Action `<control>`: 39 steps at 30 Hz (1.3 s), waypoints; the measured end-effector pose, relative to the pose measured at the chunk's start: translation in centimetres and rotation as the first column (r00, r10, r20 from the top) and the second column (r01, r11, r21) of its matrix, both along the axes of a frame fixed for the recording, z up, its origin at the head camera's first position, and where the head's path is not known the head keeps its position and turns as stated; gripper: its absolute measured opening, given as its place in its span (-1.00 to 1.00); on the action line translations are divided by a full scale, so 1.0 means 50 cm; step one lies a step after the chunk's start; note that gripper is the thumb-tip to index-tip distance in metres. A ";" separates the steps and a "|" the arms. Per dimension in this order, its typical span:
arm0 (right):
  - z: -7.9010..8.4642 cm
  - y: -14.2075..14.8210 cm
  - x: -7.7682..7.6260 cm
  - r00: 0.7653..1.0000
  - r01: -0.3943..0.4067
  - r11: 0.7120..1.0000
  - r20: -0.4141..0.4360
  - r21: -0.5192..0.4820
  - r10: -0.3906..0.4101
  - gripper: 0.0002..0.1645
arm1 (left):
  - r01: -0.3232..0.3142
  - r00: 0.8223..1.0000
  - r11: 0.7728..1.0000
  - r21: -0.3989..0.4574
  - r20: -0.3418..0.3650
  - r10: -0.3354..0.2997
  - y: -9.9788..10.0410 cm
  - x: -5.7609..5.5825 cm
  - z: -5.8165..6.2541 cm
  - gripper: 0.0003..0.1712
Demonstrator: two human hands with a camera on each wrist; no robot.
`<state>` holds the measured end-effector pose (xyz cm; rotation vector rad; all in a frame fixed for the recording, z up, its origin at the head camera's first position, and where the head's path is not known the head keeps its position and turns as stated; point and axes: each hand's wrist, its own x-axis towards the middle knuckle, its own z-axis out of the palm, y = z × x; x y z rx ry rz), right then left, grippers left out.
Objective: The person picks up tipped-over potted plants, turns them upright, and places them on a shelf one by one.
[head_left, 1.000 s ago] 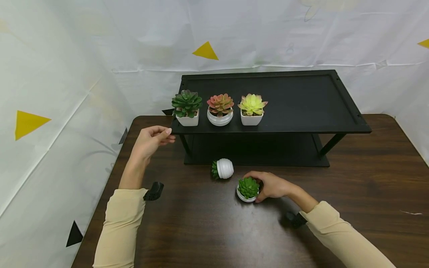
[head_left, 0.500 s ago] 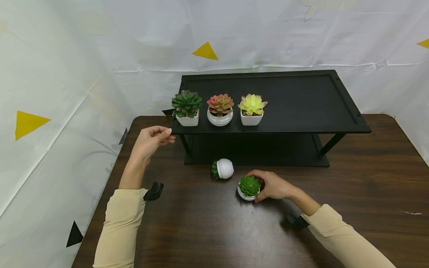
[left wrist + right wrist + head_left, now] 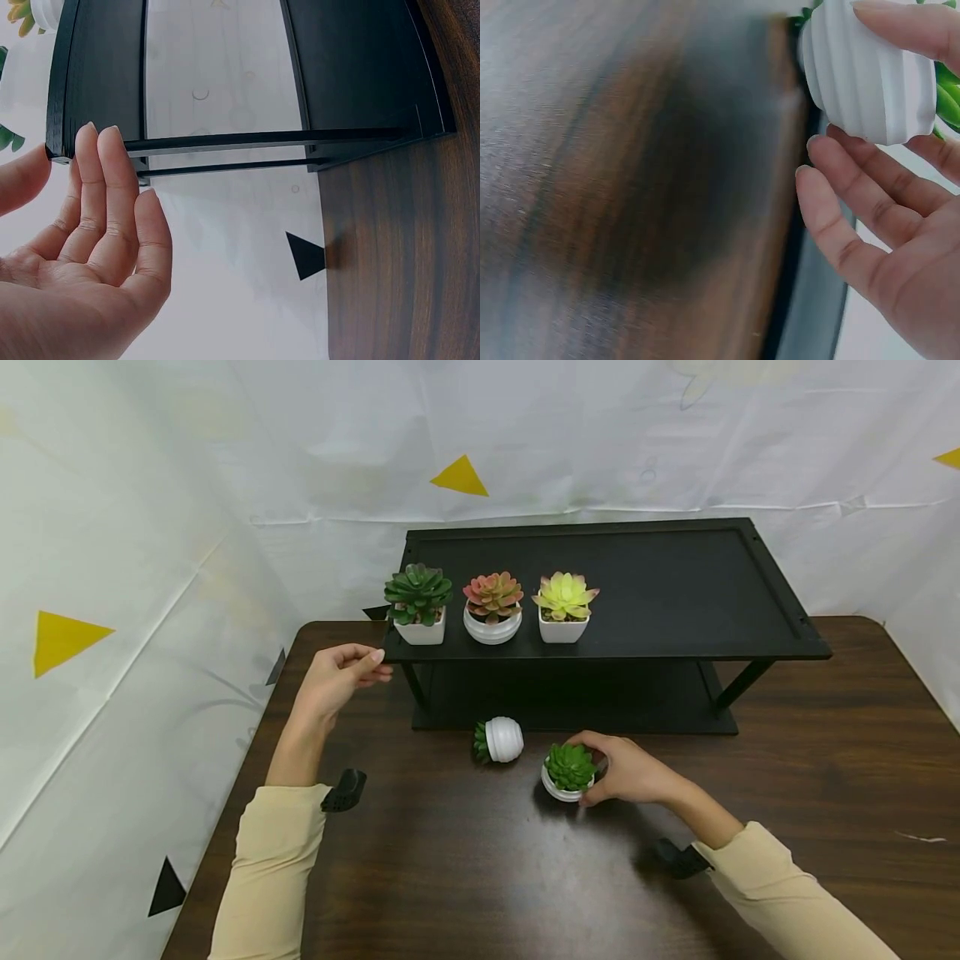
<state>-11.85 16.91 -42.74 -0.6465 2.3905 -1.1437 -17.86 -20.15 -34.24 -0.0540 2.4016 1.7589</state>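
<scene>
My right hand [image 3: 630, 770] grips a small green succulent [image 3: 570, 767] by its ribbed white pot [image 3: 870, 82], thumb on one side and fingers on the other. The pot is upright, close over the table in front of the shelf. At the left front corner of the black two-tier shelf [image 3: 660, 585], my left hand [image 3: 337, 681] pinches the top board's edge, thumb above and fingers beneath. Between the hands, another green succulent in a round white pot [image 3: 504, 739] lies on its side, leaves pointing left.
Along the left part of the upper tier stand a dark green succulent [image 3: 418, 602], a reddish one [image 3: 492, 606] and a yellow-green one [image 3: 564, 606], all in white pots. The shelf stands on a dark wooden table [image 3: 450, 877] by a white sheet wall [image 3: 337, 460].
My right hand has raised the green succulent and carried it a little right and toward the shelf. My left hand has stayed at the shelf corner.
</scene>
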 end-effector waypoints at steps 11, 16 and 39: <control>0.061 0.013 0.002 1.000 0.012 1.000 -0.011 -0.011 -0.013 -0.25 | 0.001 1.000 1.000 -0.003 0.005 -0.001 0.001 0.001 0.002 -0.61; 0.090 0.022 0.000 1.000 0.024 1.000 -0.016 0.005 -0.024 -0.24 | 0.007 1.000 1.000 0.000 0.004 -0.007 0.001 0.003 0.007 -0.59; 0.230 0.064 -0.007 0.995 0.100 0.995 0.030 -0.025 -0.099 -0.18 | 0.000 1.000 1.000 0.020 0.008 -0.001 0.001 0.001 0.006 -0.60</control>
